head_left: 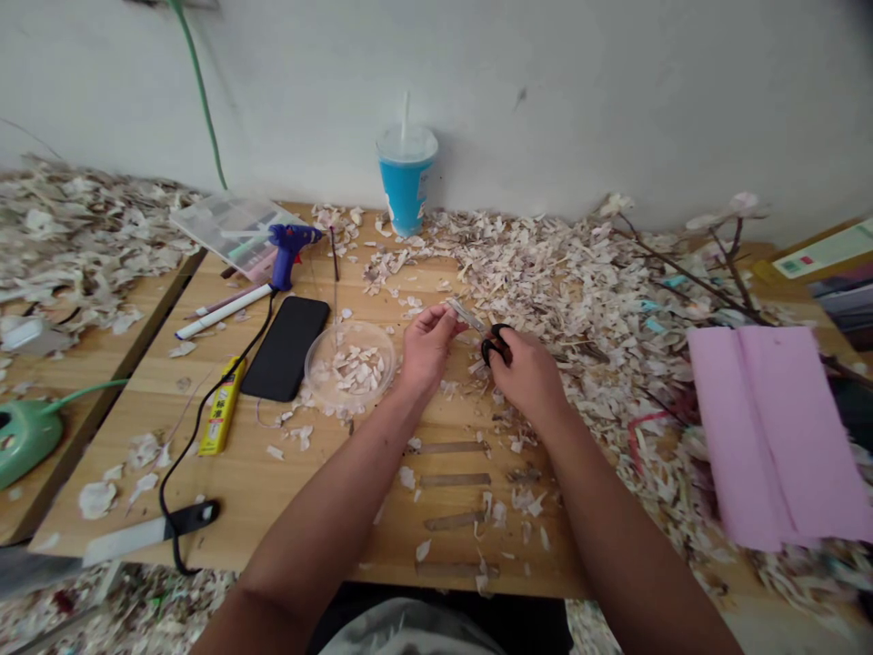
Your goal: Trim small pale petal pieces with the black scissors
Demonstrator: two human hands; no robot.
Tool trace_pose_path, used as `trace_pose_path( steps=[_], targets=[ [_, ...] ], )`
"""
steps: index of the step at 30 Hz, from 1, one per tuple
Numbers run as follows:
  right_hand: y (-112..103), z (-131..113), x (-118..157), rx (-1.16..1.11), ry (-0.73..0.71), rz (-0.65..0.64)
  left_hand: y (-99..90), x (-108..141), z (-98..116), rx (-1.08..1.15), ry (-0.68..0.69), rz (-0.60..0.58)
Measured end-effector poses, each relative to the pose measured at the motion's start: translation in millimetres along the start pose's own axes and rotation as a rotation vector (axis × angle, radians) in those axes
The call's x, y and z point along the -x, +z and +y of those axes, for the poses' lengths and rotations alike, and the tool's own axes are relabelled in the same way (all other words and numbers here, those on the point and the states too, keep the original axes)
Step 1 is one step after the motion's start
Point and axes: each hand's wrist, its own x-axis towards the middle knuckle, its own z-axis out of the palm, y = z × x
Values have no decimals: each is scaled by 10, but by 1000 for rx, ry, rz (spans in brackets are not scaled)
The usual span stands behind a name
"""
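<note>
Over the middle of the wooden table, my left hand (427, 344) pinches a small pale petal-like piece (462, 312) between thumb and fingers. My right hand (526, 368) grips the black handles of a pair of scissors (500, 341). Their blades point up and left, at the pale piece; whether they are touching it I cannot tell. Just left of my left hand stands a round clear plastic bowl (315, 368) holding cut pale petals (359, 368). Several thin brownish strips (456, 479) lie on the wood between my forearms.
Pale scraps (546, 264) heap across the back and right. Leftward lie a black phone (286, 348), a blue glue gun (287, 253), a yellow box (222, 408) and a black cord. A blue cup (407, 186) stands by the wall. Pink paper (777, 437) and branches (682, 268) are at right.
</note>
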Motion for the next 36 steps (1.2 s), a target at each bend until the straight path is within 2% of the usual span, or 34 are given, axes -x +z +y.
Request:
trace_pose_path(
  steps=[13, 24, 36],
  targets=[
    [16, 23, 6, -30, 4, -13, -28, -24, -21, -24, 20, -28],
    [-9, 47, -13, -47, -3, -17, -49, -32, -17, -138, 69, -71],
    [-75, 143, -43, -7, -18, -52, -26, -5, 70, -241, 32, -105]
  ],
)
